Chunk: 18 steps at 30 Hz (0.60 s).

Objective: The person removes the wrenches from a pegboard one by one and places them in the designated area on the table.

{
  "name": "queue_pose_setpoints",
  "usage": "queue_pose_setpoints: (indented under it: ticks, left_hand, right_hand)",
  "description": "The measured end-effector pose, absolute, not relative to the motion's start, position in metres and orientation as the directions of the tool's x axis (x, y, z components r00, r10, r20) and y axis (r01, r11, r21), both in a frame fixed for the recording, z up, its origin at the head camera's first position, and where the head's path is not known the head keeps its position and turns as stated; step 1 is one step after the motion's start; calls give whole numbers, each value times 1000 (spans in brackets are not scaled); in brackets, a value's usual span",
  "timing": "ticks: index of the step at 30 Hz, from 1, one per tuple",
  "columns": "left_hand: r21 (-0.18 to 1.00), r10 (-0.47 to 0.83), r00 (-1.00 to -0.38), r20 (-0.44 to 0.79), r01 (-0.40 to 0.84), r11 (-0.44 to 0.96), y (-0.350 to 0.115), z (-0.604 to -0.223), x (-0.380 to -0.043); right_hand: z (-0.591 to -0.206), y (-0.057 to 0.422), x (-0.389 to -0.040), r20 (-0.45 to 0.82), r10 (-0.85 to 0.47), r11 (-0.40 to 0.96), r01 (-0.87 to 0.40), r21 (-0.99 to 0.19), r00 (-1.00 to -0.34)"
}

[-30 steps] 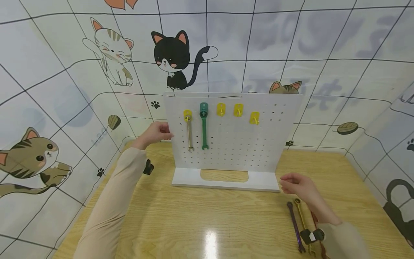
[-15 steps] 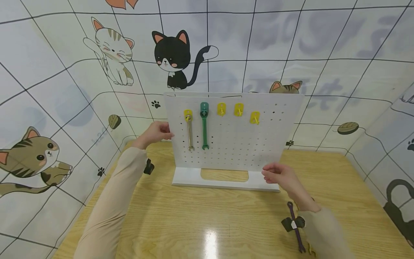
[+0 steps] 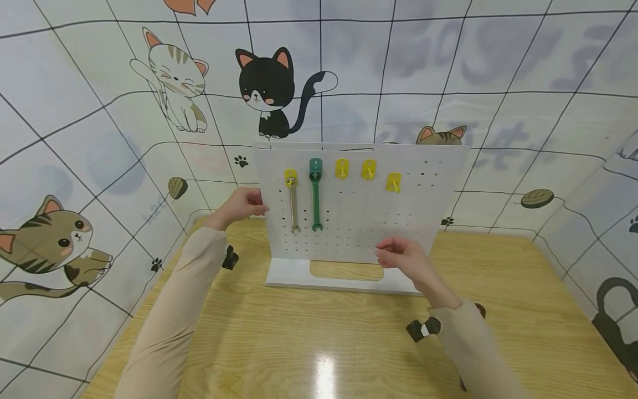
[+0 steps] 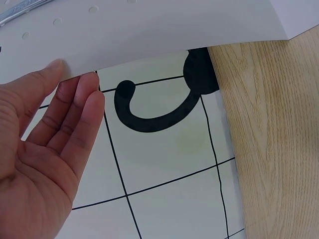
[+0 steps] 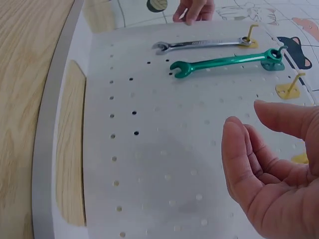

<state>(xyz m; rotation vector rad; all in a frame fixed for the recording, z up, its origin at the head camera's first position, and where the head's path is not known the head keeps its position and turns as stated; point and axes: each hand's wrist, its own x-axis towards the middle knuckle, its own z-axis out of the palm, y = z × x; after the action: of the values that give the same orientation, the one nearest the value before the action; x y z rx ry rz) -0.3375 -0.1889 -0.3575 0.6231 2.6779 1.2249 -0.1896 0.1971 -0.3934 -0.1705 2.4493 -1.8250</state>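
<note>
A white pegboard (image 3: 349,221) stands upright on its base. At its left edge my left hand (image 3: 239,208) pinches the board between thumb and fingers, as the left wrist view shows. My right hand (image 3: 404,259) is in front of the board's lower right part, thumb and fingers loosely curved and apart, holding nothing. On the board hang a silver combination wrench (image 5: 204,45) from a yellow hook and a green combination wrench (image 5: 224,61) from a green hook. Right of them are bare yellow hooks (image 3: 369,169), the rightmost set a little lower.
The board stands on a wooden table (image 3: 279,332), near a wall sheet (image 3: 359,66) printed with cats and grid lines. Below the right sleeve (image 3: 463,332), small dark ends of the wrenches on the table (image 3: 480,310) peek out; the sleeve hides the rest.
My right hand has moved left, from beside the base's right corner to in front of the board, its arm now covering most of the wrenches on the table. The left hand stays at the board's edge.
</note>
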Motion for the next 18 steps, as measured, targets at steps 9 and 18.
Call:
queue_pose_setpoints:
  ticks: [9, 18]
  left_hand:
    - [763, 408, -912, 51, 299, 573, -189, -358, -337]
    - [751, 410, -909, 68, 317, 579, -189, -359, -338]
  right_hand:
    - [-384, 169, -207, 7, -156, 232, -44, -972, -988]
    - [-376, 145, -224, 17, -130, 163, -38, -986, -991]
